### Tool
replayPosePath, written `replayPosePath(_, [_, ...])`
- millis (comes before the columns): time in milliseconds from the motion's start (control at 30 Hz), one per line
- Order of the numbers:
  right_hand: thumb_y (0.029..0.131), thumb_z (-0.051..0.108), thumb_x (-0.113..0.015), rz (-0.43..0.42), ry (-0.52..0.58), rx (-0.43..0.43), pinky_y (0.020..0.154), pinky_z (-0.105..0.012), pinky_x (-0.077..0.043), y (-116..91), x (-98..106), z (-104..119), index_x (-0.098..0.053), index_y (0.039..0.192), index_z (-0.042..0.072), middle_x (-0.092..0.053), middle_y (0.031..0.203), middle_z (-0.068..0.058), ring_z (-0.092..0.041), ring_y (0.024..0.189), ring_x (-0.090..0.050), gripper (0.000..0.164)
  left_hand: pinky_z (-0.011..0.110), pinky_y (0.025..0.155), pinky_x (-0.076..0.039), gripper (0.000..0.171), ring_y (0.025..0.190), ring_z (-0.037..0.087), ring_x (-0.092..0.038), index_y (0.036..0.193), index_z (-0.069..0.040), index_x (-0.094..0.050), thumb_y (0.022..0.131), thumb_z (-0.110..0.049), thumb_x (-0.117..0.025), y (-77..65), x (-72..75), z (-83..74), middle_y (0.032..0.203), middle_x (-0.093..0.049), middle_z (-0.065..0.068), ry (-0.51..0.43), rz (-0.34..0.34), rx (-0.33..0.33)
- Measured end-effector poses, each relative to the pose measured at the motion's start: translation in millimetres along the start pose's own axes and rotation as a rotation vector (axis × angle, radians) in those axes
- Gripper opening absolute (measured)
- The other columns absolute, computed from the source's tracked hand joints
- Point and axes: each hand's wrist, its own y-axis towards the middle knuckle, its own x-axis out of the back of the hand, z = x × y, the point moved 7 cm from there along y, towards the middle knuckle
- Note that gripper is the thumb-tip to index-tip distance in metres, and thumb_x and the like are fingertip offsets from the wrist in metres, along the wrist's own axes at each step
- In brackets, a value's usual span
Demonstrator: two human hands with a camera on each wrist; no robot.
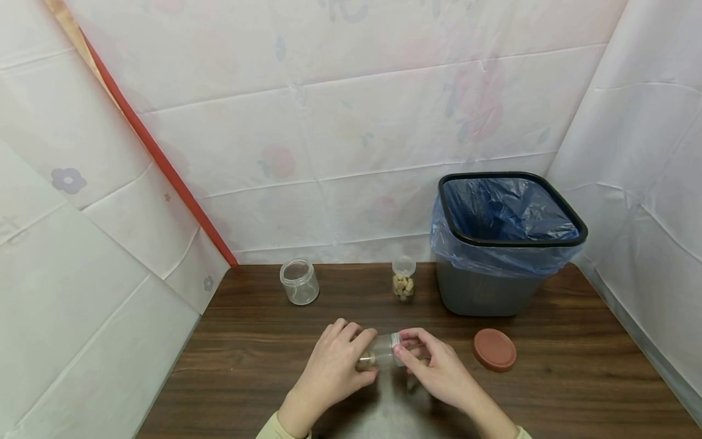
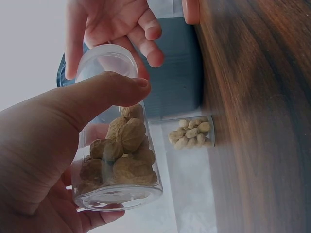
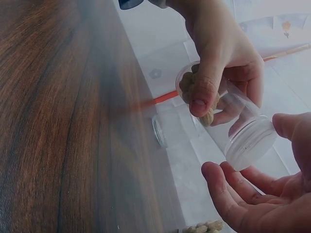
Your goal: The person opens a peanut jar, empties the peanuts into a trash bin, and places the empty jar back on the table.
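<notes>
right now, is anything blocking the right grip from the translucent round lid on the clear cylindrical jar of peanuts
Nothing visible: the right grip is right at the lid, no object between them. The left grip holds the jar by its body.

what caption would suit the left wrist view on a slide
A clear jar of peanuts in the left hand's grip, bin behind.

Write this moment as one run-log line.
Left hand: grips nut jar; right hand: at its fitted cap; reddish lid: on table
</notes>
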Motion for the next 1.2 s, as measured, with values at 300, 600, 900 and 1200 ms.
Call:
replayPosePath(300, [0.108, 0.028, -0.071, 0.028, 0.011, 0.042, 0.077, -0.041, -0.065, -1.4, 0.8, 3.5, -0.061, 0.145, 0.002, -0.070, 0.130, -0.016, -0.024, 0.101, -0.076, 0.046, 0.036, 0.080, -0.053, 0.066, 0.092, 0.018, -0.061, 0.118, -0.020, -0.075, 0.062, -0.039, -0.102, -0.5, -0.4, 0.1, 0.099, -0.070, -0.006, -0.008, 0.004, 0.006])
replayPosePath(600, [0.106, 0.025, -0.076, 0.019, 0.025, 0.087, 0.087, -0.028, -0.062, -2.8, 1.6, 7.0, -0.062, 0.144, 0.005, -0.067, 0.136, -0.017, -0.019, 0.110, -0.074, 0.045, 0.036, 0.081, -0.053, 0.066, 0.091, 0.018, -0.061, 0.118, -0.019, -0.075, 0.061, -0.039, -0.103, -0.4, 0.2, -0.8, 0.097, -0.069, -0.005, -0.010, -0.001, 0.000])
replayPosePath(900, [0.102, 0.016, -0.079, 0.022, 0.056, 0.170, 0.088, -0.031, -0.063, -4.6, 0.9, 12.7, -0.062, 0.143, 0.005, -0.070, 0.131, -0.016, -0.020, 0.110, -0.074, 0.046, 0.036, 0.081, -0.053, 0.066, 0.091, 0.018, -0.060, 0.118, -0.020, -0.075, 0.061, -0.039, -0.103, -0.2, -0.1, -1.2, 0.098, -0.070, -0.005, -0.014, 0.010, 0.003])
replayPosePath(1200, [0.098, 0.006, -0.081, 0.010, 0.040, 0.255, 0.092, -0.033, -0.063, -3.4, 1.8, 14.3, -0.064, 0.142, 0.009, -0.068, 0.137, -0.017, -0.021, 0.116, -0.072, 0.047, 0.036, 0.081, -0.054, 0.066, 0.091, 0.018, -0.061, 0.117, -0.020, -0.075, 0.061, -0.038, -0.103, -0.5, 0.0, -1.0, 0.097, -0.070, -0.005, -0.004, 0.005, 0.001])
